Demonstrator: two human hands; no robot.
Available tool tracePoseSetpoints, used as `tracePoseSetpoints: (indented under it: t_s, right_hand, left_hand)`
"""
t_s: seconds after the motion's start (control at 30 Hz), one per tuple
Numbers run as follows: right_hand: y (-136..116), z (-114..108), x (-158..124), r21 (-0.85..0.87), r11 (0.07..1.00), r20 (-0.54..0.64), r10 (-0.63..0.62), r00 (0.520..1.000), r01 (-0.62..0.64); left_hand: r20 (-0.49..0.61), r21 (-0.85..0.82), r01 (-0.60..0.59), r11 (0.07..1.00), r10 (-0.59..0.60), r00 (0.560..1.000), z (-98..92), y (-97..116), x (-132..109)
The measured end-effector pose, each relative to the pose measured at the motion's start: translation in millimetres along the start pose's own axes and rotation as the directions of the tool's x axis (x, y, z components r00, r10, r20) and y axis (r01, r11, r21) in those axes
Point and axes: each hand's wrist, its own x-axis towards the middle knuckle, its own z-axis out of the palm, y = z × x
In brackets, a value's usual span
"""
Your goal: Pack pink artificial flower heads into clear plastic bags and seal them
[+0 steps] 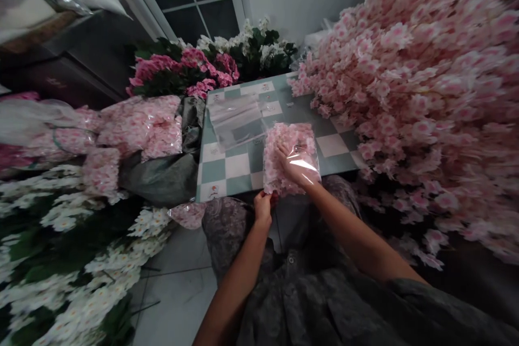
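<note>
A clear plastic bag (pixel 314 158) filled with pink artificial flowers (pixel 290 132) lies at the table's near edge. My right hand (pixel 290 165) is inside it, fingers stretched out over the blossoms; glare on the film crosses the back of the hand and wrist. At the bag's lower left corner, my left hand (pixel 263 205) pinches the plastic edge, its fingertips partly hidden. Beyond the bag, to the left, flat clear plastic bags (pixel 237 121) lie on the green-and-white checked table (pixel 214 170).
Tall pink blossom branches (pixel 417 92) crowd the right side and overhang the table. Filled bags of pink flowers (pixel 140 124) are piled at left, above white flowers (pixel 65 221). Magenta flowers (pixel 182 70) and more white flowers (pixel 243 43) stand behind the table.
</note>
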Motion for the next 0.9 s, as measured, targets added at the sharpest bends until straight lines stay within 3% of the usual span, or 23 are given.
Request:
tracePoseSetpoints:
  t_s: [0.17, 0.3, 0.47, 0.53, 0.7, 0.9]
  right_hand:
    - [-22, 0, -16, -0.002, 0.999, 0.155, -0.043, 0.987, 0.044]
    - [-27, 11, 12, -0.036, 0.997, 0.233, 0.074, 0.97, -0.067]
    - [-30, 11, 38, -0.049, 0.991, 0.303, 0.132, 0.944, -0.123]
    - [-34, 6, 38, -0.064, 0.99, 0.283, 0.141, 0.949, -0.128]
    - [-39, -6, 25, -0.176, 0.979, 0.1, 0.117, 0.988, -0.098]
    - [-20, 10, 34, -0.149, 0.988, 0.24, 0.005, 0.971, 0.031]
  left_hand:
    - [-0.013, 0.067, -0.007, 0.998, 0.008, 1.0, -2.9, -21, -9]
    - [0.015, 0.1, -0.083, 0.992, 0.082, 0.997, -10.5, -28, -11]
    - [0.014, 0.118, -0.074, 0.99, 0.073, 0.997, -14.4, -25, -8]
    - [0.0, 0.098, -0.091, 0.991, 0.092, 0.996, -13.8, -23, -8]
    - [-0.025, 0.074, -0.175, 0.982, 0.177, 0.984, -12.3, -20, -10]
    - [0.016, 0.128, -0.19, 0.973, 0.189, 0.982, -13.9, -25, -10]
